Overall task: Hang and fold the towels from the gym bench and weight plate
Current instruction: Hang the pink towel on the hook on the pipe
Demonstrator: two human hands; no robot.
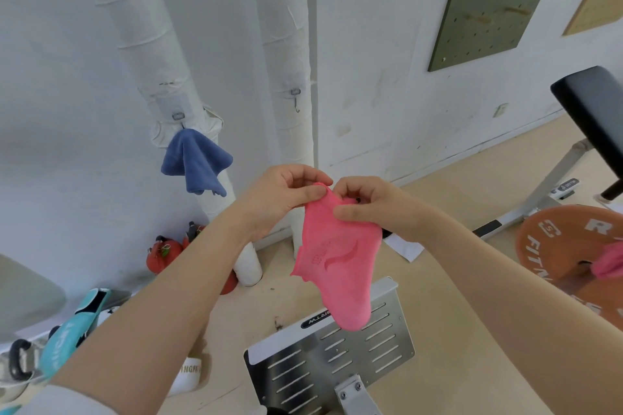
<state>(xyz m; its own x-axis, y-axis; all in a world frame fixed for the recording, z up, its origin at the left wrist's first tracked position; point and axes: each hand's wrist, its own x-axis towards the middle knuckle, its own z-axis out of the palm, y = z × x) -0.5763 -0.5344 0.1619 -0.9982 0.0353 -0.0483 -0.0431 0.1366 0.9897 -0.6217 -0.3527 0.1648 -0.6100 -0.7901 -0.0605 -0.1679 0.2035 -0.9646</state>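
A pink towel (338, 266) with an embossed logo hangs in front of me. My left hand (286, 195) and my right hand (367, 204) both pinch its top edge, close together. A blue towel (194, 160) hangs from a hook (178, 118) on the left white pipe. An empty hook (296, 94) sits on the right white pipe (286, 44). Another pink towel (608, 261) lies on the orange weight plate (553, 246) at the right. The black pad of the gym bench (593, 104) shows at the far right.
A metal footplate (337, 357) lies on the floor below the towel. Red toys (161, 254), shoes and a teal item (77, 323) line the wall at the lower left. A dark pegboard (488, 3) hangs on the wall.
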